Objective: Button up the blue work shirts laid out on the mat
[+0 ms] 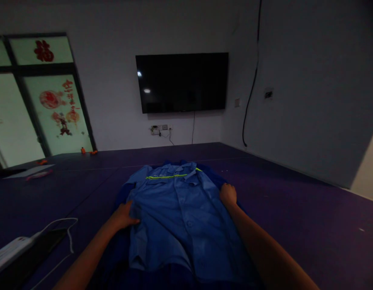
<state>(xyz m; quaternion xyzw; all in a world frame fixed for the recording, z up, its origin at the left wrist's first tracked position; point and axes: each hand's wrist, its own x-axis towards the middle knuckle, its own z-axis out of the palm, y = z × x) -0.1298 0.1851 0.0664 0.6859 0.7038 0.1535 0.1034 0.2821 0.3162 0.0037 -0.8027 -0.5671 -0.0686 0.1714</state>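
A light blue work shirt [180, 209] with a yellow-green reflective stripe lies spread flat, front up, on a dark purple floor mat [295, 217]. Darker blue cloth shows under its edges. My left hand [126, 214] rests at the shirt's left side, its fingers curled against the cloth edge. On the shirt's right side my right hand [228, 195] is bent over the fabric near the sleeve. Whether either hand pinches the cloth I cannot make out in the dim light.
A white power strip [11, 251] with a cable and a dark phone [50, 237] lie at the near left. A wall television [182, 82] hangs ahead. At the far left stands a glass door [53, 108] with red decorations, and papers [29, 171] lie on the floor.
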